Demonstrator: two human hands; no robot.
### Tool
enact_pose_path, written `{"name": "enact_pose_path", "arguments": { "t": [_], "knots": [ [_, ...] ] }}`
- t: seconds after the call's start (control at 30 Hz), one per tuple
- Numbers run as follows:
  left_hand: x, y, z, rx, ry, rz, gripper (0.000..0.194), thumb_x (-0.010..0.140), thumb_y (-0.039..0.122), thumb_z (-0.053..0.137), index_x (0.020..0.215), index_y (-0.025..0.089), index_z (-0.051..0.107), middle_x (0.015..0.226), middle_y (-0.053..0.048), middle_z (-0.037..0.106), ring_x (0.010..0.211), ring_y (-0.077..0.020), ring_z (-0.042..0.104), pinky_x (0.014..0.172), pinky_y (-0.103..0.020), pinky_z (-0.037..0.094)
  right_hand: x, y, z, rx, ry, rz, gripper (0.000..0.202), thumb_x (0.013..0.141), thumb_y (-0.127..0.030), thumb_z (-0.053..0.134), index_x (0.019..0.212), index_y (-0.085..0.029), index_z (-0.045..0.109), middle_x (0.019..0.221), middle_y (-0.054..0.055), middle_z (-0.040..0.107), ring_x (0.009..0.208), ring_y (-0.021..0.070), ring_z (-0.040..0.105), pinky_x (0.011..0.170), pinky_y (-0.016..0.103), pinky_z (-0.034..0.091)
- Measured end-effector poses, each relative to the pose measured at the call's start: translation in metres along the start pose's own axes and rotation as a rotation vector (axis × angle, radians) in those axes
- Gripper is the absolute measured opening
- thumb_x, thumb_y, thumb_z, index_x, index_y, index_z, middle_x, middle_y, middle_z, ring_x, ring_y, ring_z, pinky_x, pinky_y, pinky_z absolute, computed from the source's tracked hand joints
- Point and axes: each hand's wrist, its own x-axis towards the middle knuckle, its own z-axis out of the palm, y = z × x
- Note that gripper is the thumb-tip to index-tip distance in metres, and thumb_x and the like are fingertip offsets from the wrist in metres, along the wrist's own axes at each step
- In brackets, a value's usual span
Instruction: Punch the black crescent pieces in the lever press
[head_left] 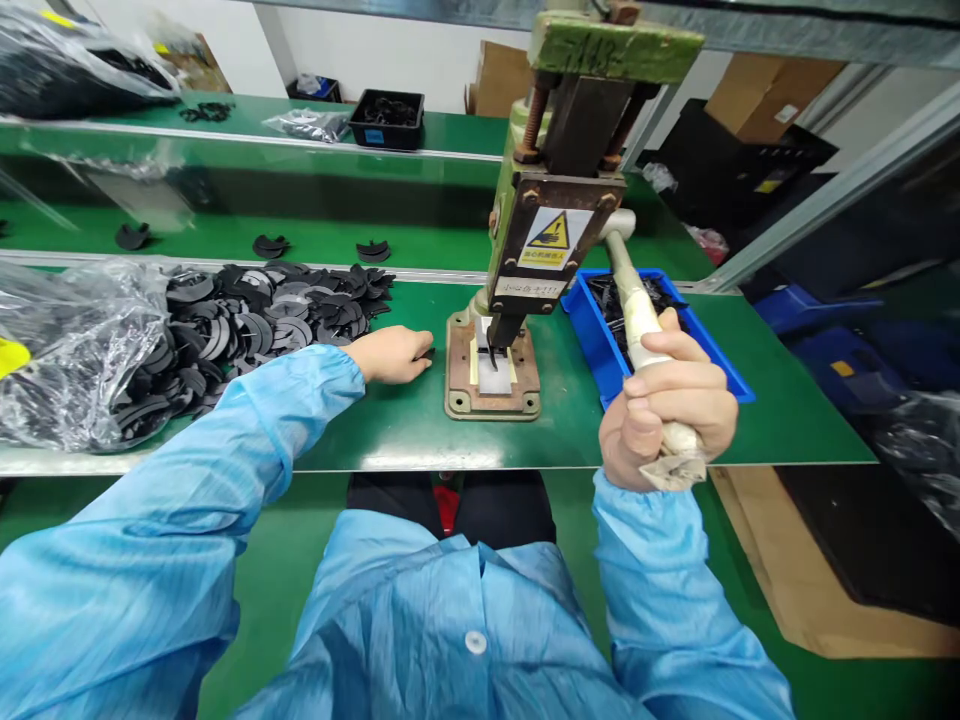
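My right hand (675, 400) is wrapped round the tape-covered lever (634, 290) of a green hand press (517, 130). Left of the press base (456, 380), my left hand (394, 355) is closed just above the green table, with a small black piece (428, 352) showing at its fingertips. Under the press ram, a thin dark curved piece (493, 358) stands at the pale fixture (493, 381). Behind my left forearm spreads a heap of black curved plastic parts (277, 310), partly inside a clear plastic bag (82, 370).
A blue bin (724, 365) of black parts sits right of the press, behind the lever. Beyond the table runs a green conveyor belt (315, 215) with separate curved parts on it. A black tray (387, 135) stands on the far ledge. Cardboard (810, 590) leans at lower right.
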Motion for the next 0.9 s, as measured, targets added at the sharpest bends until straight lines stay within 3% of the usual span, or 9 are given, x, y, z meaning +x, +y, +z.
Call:
{"name": "enact_pose_path", "arguments": {
  "t": [0.13, 0.27, 0.4, 0.53, 0.7, 0.9],
  "knots": [
    [-0.009, 0.012, 0.000, -0.360, 0.062, -0.130, 0.033, 0.091, 0.040, 0.075, 0.081, 0.026, 0.046, 0.069, 0.001, 0.063, 0.068, -0.0205, 0.064, 0.061, -0.031, 0.040, 0.000, -0.001, 0.002, -0.016, 0.010, 0.009, 0.027, 0.088, -0.043, 0.075, 0.078, -0.026, 0.057, 0.076, -0.004, 0.060, 0.106, 0.0259, 0.076, 0.121, 0.075, 0.054],
    [-0.010, 0.026, 0.008, -0.587, 0.195, -0.199, 0.048, 0.077, 0.047, 0.093, 0.084, 0.024, 0.052, 0.068, 0.005, 0.056, 0.063, -0.0145, 0.052, 0.057, -0.028, 0.034, 0.000, 0.000, 0.004, -0.023, 0.033, -0.011, 0.028, 0.088, -0.044, 0.074, 0.078, -0.027, 0.055, 0.074, -0.005, 0.057, 0.102, 0.0246, 0.075, 0.120, 0.074, 0.056],
    [-0.001, 0.036, 0.019, -0.962, 0.280, -0.220, 0.037, 0.089, 0.043, 0.086, 0.088, 0.021, 0.057, 0.072, 0.001, 0.066, 0.064, -0.0131, 0.061, 0.063, -0.026, 0.045, 0.000, 0.000, 0.004, -0.029, 0.032, -0.003, 0.026, 0.087, -0.043, 0.074, 0.078, -0.027, 0.055, 0.074, -0.004, 0.058, 0.103, 0.0250, 0.076, 0.121, 0.072, 0.056],
    [0.010, 0.042, 0.023, -1.226, 0.261, -0.193, 0.039, 0.084, 0.031, 0.093, 0.099, 0.019, 0.059, 0.079, -0.002, 0.076, 0.071, -0.0149, 0.073, 0.068, -0.025, 0.055, 0.000, 0.000, 0.003, -0.021, 0.022, -0.006, 0.024, 0.087, -0.043, 0.073, 0.080, -0.026, 0.058, 0.075, -0.004, 0.059, 0.105, 0.0253, 0.075, 0.121, 0.073, 0.056],
    [0.017, 0.051, 0.021, -1.176, 0.193, -0.195, 0.031, 0.092, 0.036, 0.087, 0.087, 0.017, 0.063, 0.081, -0.006, 0.078, 0.070, -0.0153, 0.075, 0.068, -0.027, 0.059, -0.001, 0.002, 0.002, -0.010, 0.023, -0.004, 0.028, 0.088, -0.047, 0.075, 0.080, -0.027, 0.058, 0.076, -0.004, 0.059, 0.106, 0.0244, 0.076, 0.121, 0.071, 0.056],
    [0.019, 0.067, 0.019, -0.860, 0.211, -0.188, 0.025, 0.099, 0.038, 0.079, 0.097, 0.021, 0.061, 0.062, 0.001, 0.068, 0.049, -0.0142, 0.064, 0.049, -0.024, 0.047, -0.001, 0.001, -0.001, -0.006, -0.018, -0.002, 0.029, 0.092, -0.049, 0.073, 0.082, -0.026, 0.059, 0.079, -0.005, 0.059, 0.110, 0.0222, 0.076, 0.124, 0.069, 0.055]
  ]
}}
